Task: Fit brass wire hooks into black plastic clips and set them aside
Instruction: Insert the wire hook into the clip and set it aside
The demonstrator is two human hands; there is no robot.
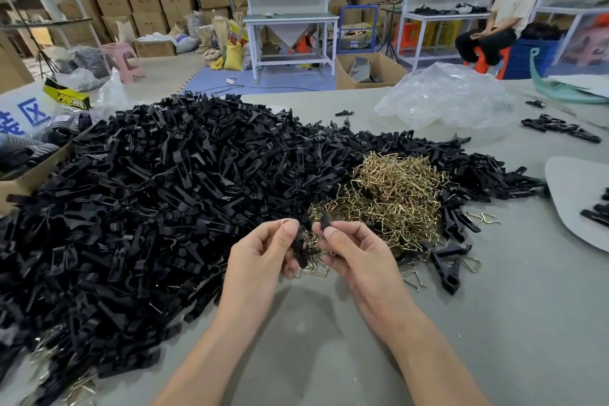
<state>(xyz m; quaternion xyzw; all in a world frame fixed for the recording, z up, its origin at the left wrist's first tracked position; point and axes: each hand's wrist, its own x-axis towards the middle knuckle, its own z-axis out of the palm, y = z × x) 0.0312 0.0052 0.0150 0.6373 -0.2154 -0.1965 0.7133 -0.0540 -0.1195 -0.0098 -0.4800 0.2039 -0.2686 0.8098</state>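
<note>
A big heap of black plastic clips point(158, 194) covers the left and middle of the grey table point(514, 323). To its right lies a tangled mound of brass wire hooks point(395, 194). Just in front of that mound, my left hand point(260, 254) pinches a black clip point(298, 245) that hangs down between thumb and fingers. Close beside it, my right hand point(356, 247) pinches a second small black clip piece point(326, 219) at its fingertips. Whether a brass hook sits in either clip is hidden.
Loose clips point(445, 264) and stray hooks point(412, 280) lie right of my hands. Crumpled clear plastic point(445, 99) sits at the back right, with a row of clips point(560, 128) beyond it. A cardboard box edge point(29, 175) stands at left. A seated person point(501, 16) is far right.
</note>
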